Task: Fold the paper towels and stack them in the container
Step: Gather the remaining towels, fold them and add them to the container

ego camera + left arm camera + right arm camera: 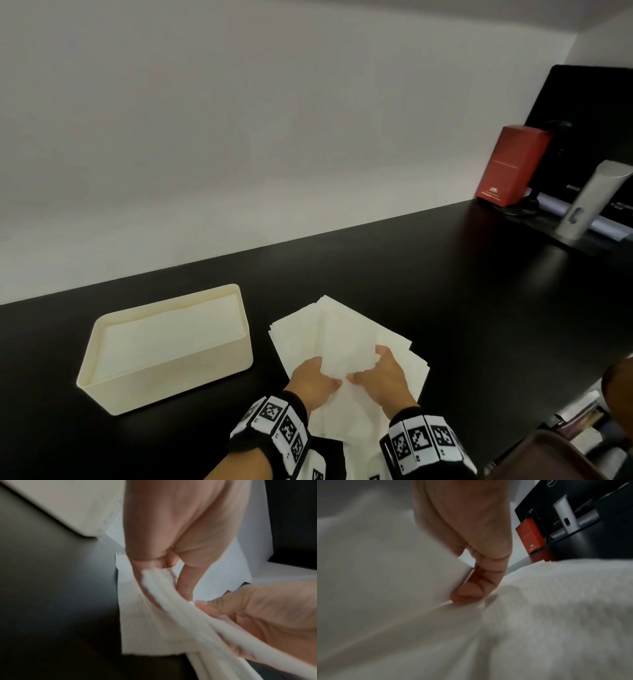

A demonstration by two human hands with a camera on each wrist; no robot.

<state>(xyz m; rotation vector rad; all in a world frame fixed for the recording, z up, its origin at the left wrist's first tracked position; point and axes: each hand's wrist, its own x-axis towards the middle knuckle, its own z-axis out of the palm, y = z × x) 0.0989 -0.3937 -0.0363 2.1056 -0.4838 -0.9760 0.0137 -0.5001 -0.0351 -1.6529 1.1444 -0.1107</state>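
Observation:
A loose pile of white paper towels lies on the black table, right of a cream container that holds folded towels. My left hand and right hand both pinch the top paper towel at its near side, thumbs almost meeting. In the left wrist view the left hand grips a bunched towel edge and the right hand's thumb presses on it. In the right wrist view a curled finger of the right hand pinches the towel.
A red box, a dark monitor and a grey stand sit at the far right of the table. A white wall runs behind. The table's right edge drops beside a brown object.

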